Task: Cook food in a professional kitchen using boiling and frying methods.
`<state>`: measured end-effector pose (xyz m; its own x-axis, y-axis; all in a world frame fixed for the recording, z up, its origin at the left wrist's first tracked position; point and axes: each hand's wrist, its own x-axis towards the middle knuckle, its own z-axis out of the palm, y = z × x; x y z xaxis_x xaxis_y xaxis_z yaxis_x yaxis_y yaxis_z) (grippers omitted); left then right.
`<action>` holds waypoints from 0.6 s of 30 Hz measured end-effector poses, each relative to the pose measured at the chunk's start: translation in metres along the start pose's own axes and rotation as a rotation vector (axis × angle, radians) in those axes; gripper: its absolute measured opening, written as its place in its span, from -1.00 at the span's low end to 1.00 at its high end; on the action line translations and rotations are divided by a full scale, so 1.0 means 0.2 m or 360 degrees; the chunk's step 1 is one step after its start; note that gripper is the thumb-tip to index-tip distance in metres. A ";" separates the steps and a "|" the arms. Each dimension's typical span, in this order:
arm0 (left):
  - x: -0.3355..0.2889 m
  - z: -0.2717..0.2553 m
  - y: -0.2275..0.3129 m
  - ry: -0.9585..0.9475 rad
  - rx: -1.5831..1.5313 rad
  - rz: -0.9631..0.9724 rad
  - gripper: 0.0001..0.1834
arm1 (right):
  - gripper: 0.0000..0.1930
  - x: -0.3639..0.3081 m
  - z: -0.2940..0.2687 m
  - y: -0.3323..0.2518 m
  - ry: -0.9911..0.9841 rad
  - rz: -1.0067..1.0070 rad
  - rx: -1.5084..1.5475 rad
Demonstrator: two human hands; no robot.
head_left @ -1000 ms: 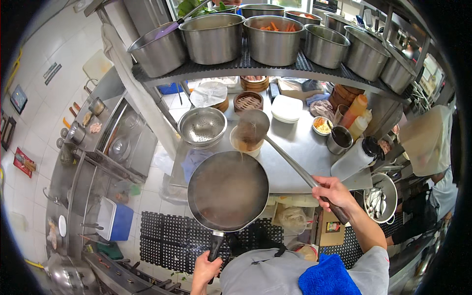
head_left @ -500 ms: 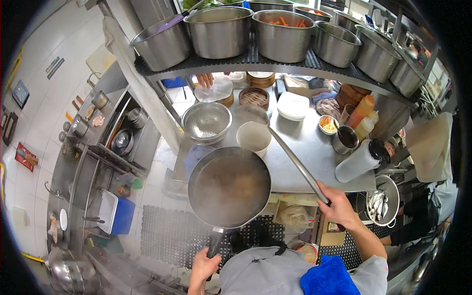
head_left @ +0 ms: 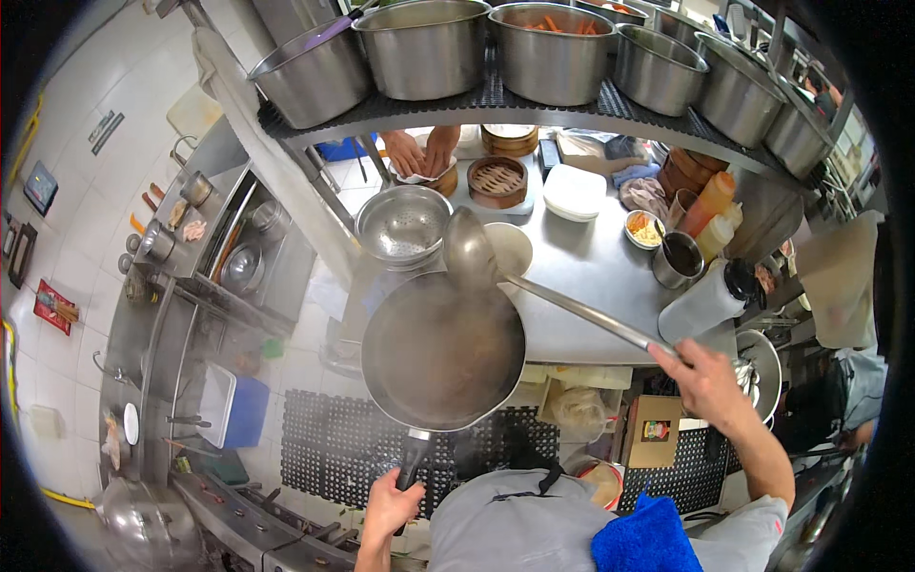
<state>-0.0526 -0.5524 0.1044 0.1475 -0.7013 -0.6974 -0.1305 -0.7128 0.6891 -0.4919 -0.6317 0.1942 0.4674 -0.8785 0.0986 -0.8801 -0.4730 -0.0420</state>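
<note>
My left hand [head_left: 391, 505] grips the black handle of a dark steaming wok [head_left: 443, 351], held in the air in front of me at the steel counter's near edge. My right hand [head_left: 705, 381] holds the long metal handle of a ladle [head_left: 469, 250]. The ladle's bowl sits tipped over the wok's far rim, next to a white bowl [head_left: 510, 246] on the counter. A metal strainer bowl [head_left: 403, 224] stands just left of the ladle.
A steel counter [head_left: 591, 276] carries bamboo steamers [head_left: 497, 179], a white lidded box [head_left: 574, 192], sauce cups and squeeze bottles [head_left: 710, 200]. Another person's hands [head_left: 419, 153] work at its far side. Big steel pots [head_left: 429, 48] line the shelf above. Black floor mats [head_left: 334, 448] lie below; a stove line runs left.
The ladle swung from over the white bowl back toward the wok's far rim. The wok moved nearer the counter. Another person's hands appeared at the far side.
</note>
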 end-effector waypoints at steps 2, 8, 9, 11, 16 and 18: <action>0.00 0.00 -0.01 0.0015 0.0030 0.0004 -0.91 | -0.24 0.02 -0.01 0.06 0.0071 -0.0071 -0.0152; -0.03 0.02 0.03 0.0034 0.0043 -0.0011 -0.92 | -0.30 0.08 -0.04 0.14 0.0045 -0.0295 -0.0394; -0.02 0.01 0.02 0.0037 0.0049 -0.0009 -0.92 | -0.30 0.10 -0.06 0.15 0.0050 -0.0291 -0.0390; -0.01 0.01 -0.02 0.0038 0.0057 0.0028 -0.92 | -0.37 0.13 -0.11 0.18 0.0075 -0.0386 -0.0560; -0.01 0.01 -0.01 0.0036 0.0101 0.0024 -0.90 | -0.37 0.17 -0.25 0.27 0.0161 -0.0468 -0.0756; 0.00 0.01 -0.02 0.0023 0.0106 0.0019 -0.89 | -0.34 0.17 -0.29 0.28 0.0181 -0.0437 -0.0764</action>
<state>-0.0548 -0.5489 0.1014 0.1596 -0.7097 -0.6862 -0.1969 -0.7040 0.6824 -0.5301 -0.6842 0.2528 0.6960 -0.7023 0.1495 -0.6791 -0.5761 0.4549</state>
